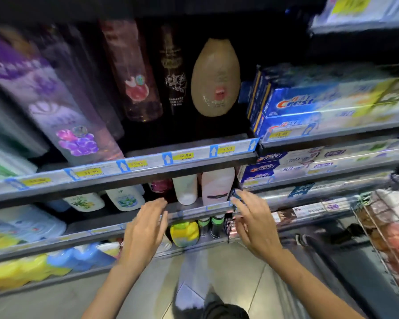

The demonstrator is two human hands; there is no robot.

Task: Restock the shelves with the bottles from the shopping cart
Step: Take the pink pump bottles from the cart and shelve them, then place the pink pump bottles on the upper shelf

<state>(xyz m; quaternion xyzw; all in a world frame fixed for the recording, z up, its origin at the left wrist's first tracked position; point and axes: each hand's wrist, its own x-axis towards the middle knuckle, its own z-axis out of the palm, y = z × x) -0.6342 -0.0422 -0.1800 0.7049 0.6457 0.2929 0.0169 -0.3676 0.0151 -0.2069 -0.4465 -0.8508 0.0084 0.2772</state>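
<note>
A tan oval bottle (pixel 214 77) stands on the upper shelf (pixel 148 164), beside a dark slim bottle (pixel 174 72) and a reddish bottle (pixel 131 70). One shelf down stand a white bottle (pixel 185 188) and a pale pink bottle (pixel 217 184). My left hand (pixel 145 226) is open with fingers spread, held in front of that lower shelf's edge. My right hand (pixel 253 222) is open too, fingers spread, just right of the pink bottle. Neither hand holds anything. The wire shopping cart (pixel 387 226) is at the right edge, with packaged goods in it.
Purple bottles (pixel 55 100) fill the upper shelf's left. Toothpaste boxes (pixel 309 104) stack on the right shelves. A yellow container (pixel 184 233) and yellow and blue packs (pixel 44 268) sit lower. Grey floor tiles and my legs (pixel 194 284) lie below. The picture is motion-blurred.
</note>
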